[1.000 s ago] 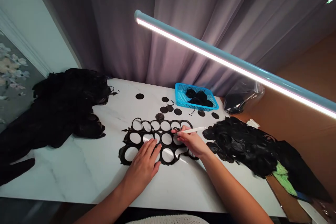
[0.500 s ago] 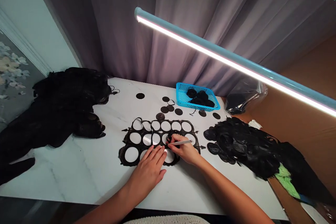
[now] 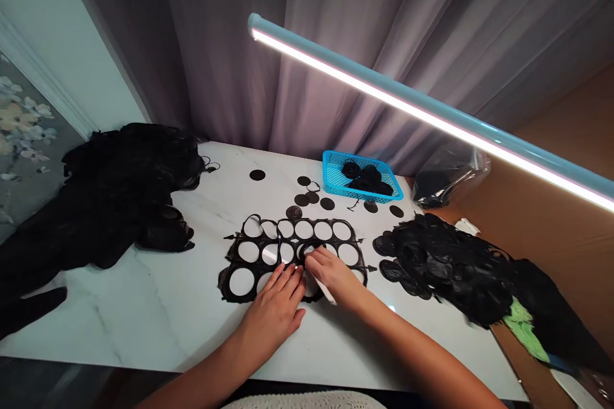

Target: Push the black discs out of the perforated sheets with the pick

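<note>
A black sheet (image 3: pixel 224 284) with rows of round cut-outs lies on the white table, the white surface showing through the holes. My left hand (image 3: pixel 278 307) rests flat on its front edge, fingers stretched forward and close together. Beside it, my right hand (image 3: pixel 338 275) is closed around a slim pale tool (image 3: pixel 327 293) whose rear end sticks out toward me under the palm. The tool's tip is hidden behind the fingers, so its kind is unclear. Thin black rings (image 3: pixel 303 248) lie on the sheet by the right fingertips.
Several black discs (image 3: pixel 258 175) lie scattered behind the sheet. A blue basket (image 3: pixel 330 188) at the back holds black pieces. Black material is heaped at left (image 3: pixel 129 198) and right (image 3: pixel 436 262), with a green cloth (image 3: pixel 522 329) by the right heap. A lit tube lamp (image 3: pixel 384 86) hangs above.
The pale tool has swung from pointing right to pointing down toward me as my right hand turned over. My left hand stays in place on the sheet.
</note>
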`<action>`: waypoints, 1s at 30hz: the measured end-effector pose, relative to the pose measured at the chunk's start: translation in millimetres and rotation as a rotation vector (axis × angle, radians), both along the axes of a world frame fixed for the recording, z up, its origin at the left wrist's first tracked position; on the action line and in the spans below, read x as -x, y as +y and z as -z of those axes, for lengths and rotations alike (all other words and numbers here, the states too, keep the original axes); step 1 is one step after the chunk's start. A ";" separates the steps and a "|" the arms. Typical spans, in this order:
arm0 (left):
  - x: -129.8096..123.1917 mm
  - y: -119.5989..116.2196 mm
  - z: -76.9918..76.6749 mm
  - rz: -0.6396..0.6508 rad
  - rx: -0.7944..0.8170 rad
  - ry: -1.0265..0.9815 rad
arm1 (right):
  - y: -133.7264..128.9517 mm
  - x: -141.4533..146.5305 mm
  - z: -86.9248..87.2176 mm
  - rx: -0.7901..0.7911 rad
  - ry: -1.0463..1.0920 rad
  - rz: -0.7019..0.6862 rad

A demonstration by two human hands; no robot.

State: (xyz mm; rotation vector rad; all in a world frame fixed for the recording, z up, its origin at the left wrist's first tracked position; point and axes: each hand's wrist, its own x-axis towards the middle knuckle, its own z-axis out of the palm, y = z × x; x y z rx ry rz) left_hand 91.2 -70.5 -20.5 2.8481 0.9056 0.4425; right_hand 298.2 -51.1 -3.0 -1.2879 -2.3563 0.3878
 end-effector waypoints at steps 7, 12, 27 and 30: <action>6.9 0.1 -1.1 0.013 -0.004 -0.020 | 31.3 -93.0 -6.4 -0.149 0.369 0.843; -11.1 4.4 -29.3 -0.016 0.061 -0.071 | 17.1 -129.1 -8.8 0.155 1.063 0.898; -169.1 31.2 1.4 0.111 0.140 0.003 | -6.8 -118.9 -36.2 0.610 1.822 0.443; -178.5 32.9 -3.3 0.132 0.180 -0.014 | -11.9 -121.3 -41.9 0.625 1.878 0.417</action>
